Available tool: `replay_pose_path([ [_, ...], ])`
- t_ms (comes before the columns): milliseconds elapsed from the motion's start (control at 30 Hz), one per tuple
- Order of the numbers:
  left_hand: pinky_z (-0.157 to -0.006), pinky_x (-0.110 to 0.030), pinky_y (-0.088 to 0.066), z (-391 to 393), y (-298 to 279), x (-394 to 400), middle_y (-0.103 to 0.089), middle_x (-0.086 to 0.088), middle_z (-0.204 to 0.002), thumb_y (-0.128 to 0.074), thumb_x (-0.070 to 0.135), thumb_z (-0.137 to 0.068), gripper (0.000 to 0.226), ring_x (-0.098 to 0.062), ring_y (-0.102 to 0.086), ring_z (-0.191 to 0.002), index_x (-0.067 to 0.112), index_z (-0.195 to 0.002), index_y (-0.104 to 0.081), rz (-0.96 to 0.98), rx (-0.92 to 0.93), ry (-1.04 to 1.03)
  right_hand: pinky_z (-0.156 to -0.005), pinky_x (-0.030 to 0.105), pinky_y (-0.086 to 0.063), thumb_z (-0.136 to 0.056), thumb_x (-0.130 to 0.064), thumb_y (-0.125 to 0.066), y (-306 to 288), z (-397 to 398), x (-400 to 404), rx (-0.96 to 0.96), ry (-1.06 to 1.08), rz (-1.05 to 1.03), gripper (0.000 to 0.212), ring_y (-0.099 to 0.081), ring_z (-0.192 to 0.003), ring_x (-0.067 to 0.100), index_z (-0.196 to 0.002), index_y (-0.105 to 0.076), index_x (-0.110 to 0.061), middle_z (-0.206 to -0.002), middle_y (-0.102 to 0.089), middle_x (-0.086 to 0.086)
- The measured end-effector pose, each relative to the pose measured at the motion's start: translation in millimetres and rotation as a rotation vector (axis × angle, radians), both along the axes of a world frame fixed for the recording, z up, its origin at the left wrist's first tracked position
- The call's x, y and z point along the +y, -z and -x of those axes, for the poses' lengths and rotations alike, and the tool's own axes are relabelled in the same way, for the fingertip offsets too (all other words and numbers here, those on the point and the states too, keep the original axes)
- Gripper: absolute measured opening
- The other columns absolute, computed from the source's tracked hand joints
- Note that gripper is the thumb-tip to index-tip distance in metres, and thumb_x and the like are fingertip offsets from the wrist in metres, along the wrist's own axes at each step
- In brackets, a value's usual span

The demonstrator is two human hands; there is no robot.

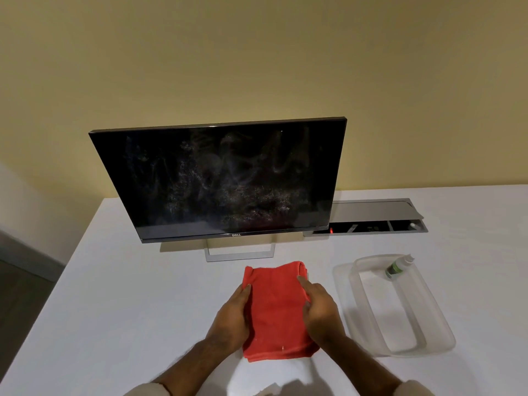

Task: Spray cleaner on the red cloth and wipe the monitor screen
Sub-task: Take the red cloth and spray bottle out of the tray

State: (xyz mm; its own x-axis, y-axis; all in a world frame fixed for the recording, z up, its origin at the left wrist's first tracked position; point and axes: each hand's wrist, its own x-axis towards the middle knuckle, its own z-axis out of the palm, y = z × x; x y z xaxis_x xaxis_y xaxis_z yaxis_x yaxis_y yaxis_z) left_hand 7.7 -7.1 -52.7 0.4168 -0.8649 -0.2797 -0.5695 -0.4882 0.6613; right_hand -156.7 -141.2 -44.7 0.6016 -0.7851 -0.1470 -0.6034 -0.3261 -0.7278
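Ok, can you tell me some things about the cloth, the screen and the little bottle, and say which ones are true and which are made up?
1. The red cloth lies folded on the white table. True.
2. The left hand holds the spray bottle. False: both hands are on the cloth, the left hand at its left edge and the right hand at its right edge.
3. The monitor screen is dark, with dusty smears on it. True.
4. The spray bottle lies in the clear plastic tray, to the right of the cloth. True.
5. The cloth is pressed against the screen. False: it lies on the table in front of the monitor's stand.
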Motion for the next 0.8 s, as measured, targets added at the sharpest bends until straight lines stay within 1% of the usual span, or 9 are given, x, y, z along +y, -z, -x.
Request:
replay_pose_path([
  [67, -0.117, -0.033, -0.035, 2, 3, 2, -0.046, 0.002, -0.151, -0.040, 0.025, -0.108, 0.042, -0.021, -0.047, -0.138, 0.021, -0.150, -0.038, -0.010, -0.028, 0.014, -0.080, 0.020, -0.046, -0.100, -0.005, -0.035, 8, 1, -1, 0.041, 0.052, -0.092, 0.042, -0.059, -0.096, 0.020, -0.136, -0.051, -0.021, -0.101, -0.060, 0.001],
  [133, -0.120, -0.032, -0.029, 1, 6, 5, -0.027, 0.002, -0.162, -0.037, 0.018, -0.107, 0.051, -0.021, -0.035, -0.146, 0.019, -0.156, -0.023, -0.080, 0.019, 0.064, -0.070, 0.012, -0.042, -0.105, -0.022, -0.030, 9, 0, 2, 0.087, 0.096, -0.141, 0.032, -0.061, -0.093, 0.016, -0.122, -0.057, -0.022, -0.096, -0.059, -0.006],
  [167, -0.121, -0.032, -0.027, 1, 10, 6, -0.015, 0.001, -0.166, -0.040, 0.016, -0.105, 0.059, -0.022, -0.028, -0.149, 0.018, -0.158, -0.015, -0.121, 0.041, 0.033, -0.073, 0.014, -0.044, -0.105, -0.023, -0.030, 10, 2, 3, 0.120, 0.094, -0.121, 0.032, -0.062, -0.097, 0.016, -0.123, -0.057, -0.020, -0.100, -0.060, -0.007],
  [233, -0.122, -0.033, -0.025, -1, 12, 9, 0.003, 0.000, -0.168, -0.047, 0.021, -0.102, 0.071, -0.023, -0.019, -0.152, 0.020, -0.159, -0.006, -0.221, -0.080, 0.046, -0.094, 0.031, -0.050, -0.100, -0.009, -0.042, 15, 7, 4, 0.179, -0.014, 0.084, 0.039, -0.058, -0.116, 0.028, -0.137, -0.052, -0.008, -0.121, -0.061, 0.006],
  [300, -0.123, -0.035, -0.022, 2, 15, 13, 0.006, 0.002, -0.168, -0.050, 0.036, -0.099, 0.076, -0.022, -0.015, -0.153, 0.024, -0.159, -0.006, -0.237, -0.225, 0.088, -0.111, 0.043, -0.040, -0.093, -0.008, -0.053, 19, 11, 5, 0.228, -0.193, 0.264, 0.053, -0.047, -0.131, 0.034, -0.145, -0.043, -0.004, -0.141, -0.052, 0.017],
  [367, -0.125, -0.035, -0.018, 6, 20, 16, 0.006, 0.004, -0.168, -0.047, 0.051, -0.096, 0.079, -0.020, -0.011, -0.154, 0.025, -0.159, -0.007, -0.221, -0.288, 0.120, -0.120, 0.040, -0.026, -0.096, -0.025, -0.051, 21, 13, 6, 0.330, -0.323, 0.245, 0.062, -0.028, -0.146, 0.027, -0.153, -0.030, -0.014, -0.157, -0.033, 0.009],
  [467, -0.126, -0.037, -0.011, 12, 33, 19, 0.007, 0.001, -0.168, -0.041, 0.065, -0.092, 0.088, -0.021, -0.004, -0.155, 0.022, -0.159, -0.004, -0.294, -0.315, 0.200, -0.124, 0.042, -0.011, -0.094, -0.048, -0.051, 33, 19, 6, 0.485, -0.477, 0.206, 0.080, -0.003, -0.152, 0.024, -0.157, -0.009, -0.022, -0.165, -0.006, 0.003],
  [567, -0.125, -0.037, -0.003, 18, 46, 21, 0.011, -0.002, -0.167, -0.039, 0.068, -0.092, 0.093, -0.022, 0.003, -0.155, 0.019, -0.159, 0.003, -0.387, -0.339, 0.251, -0.124, 0.043, -0.001, -0.091, -0.062, -0.046, 43, 29, 7, 0.602, -0.554, 0.161, 0.091, 0.010, -0.151, 0.025, -0.156, 0.003, -0.020, -0.165, 0.009, 0.004],
  [800, -0.125, -0.037, 0.000, 12, 54, 14, 0.014, -0.003, -0.166, -0.037, 0.068, -0.094, 0.093, -0.023, 0.006, -0.155, 0.018, -0.158, 0.009, -0.401, -0.353, 0.256, -0.124, 0.043, -0.001, -0.090, -0.066, -0.044, 54, 23, -1, 0.607, -0.544, 0.216, 0.097, 0.009, -0.151, 0.026, -0.155, 0.007, -0.017, -0.164, 0.011, 0.007],
])
